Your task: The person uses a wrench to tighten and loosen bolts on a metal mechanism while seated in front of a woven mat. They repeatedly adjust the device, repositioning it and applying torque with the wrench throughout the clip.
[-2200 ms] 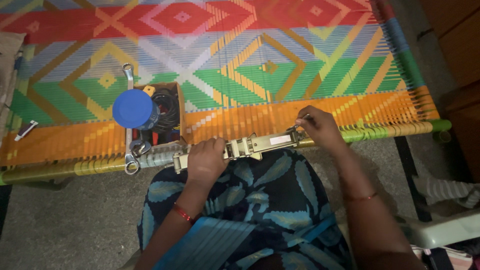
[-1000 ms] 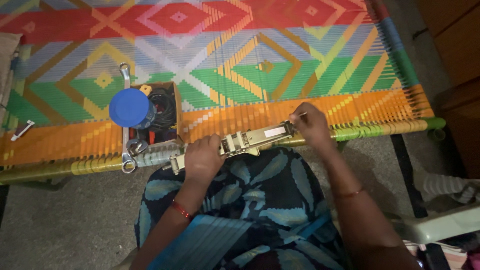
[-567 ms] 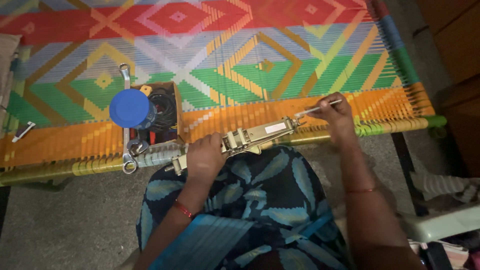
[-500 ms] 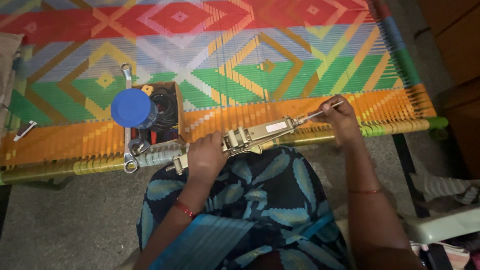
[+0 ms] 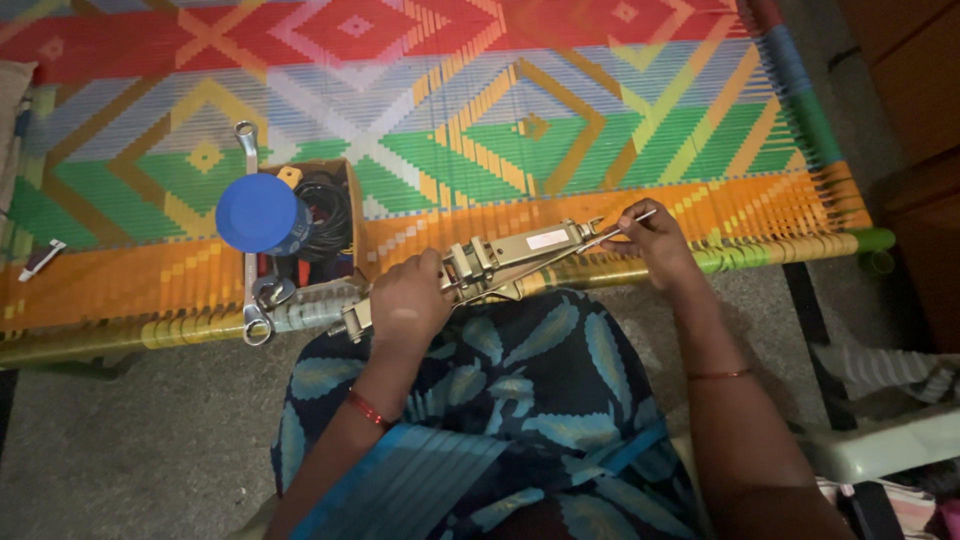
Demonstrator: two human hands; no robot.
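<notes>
Long metal tool [image 5: 500, 262], pale brass-grey, lies slantwise across the centre of the frame, its low end at centre-left and its high end at centre-right, resting over the near edge of the woven cot [image 5: 600, 110] and above the person's lap. It has a blocky clamp-like mid-section and a flat upper bar that bears a small white rectangular label with a pinkish tint; print too small to tell. Left hand [image 5: 408, 305] is curled over the tool's lower part, fingers wrapped down on it, just left of the clamp block. Right hand [image 5: 650, 235] is at the tool's upper end, thumb and fingertips pinched on a thin metal rod [image 5: 615, 228] that runs slantwise along the tool; the rod's tip sticks out past the fingers toward the upper right. Left of centre, on the cot, an open cardboard box [image 5: 345, 215] holds coiled black cable; a round blue lid [image 5: 258, 213] covers its left part. A long silver spanner [image 5: 250, 240] lies upright in the frame beside the box. Far left, a small white object [image 5: 42, 258] rests on the orange band.
</notes>
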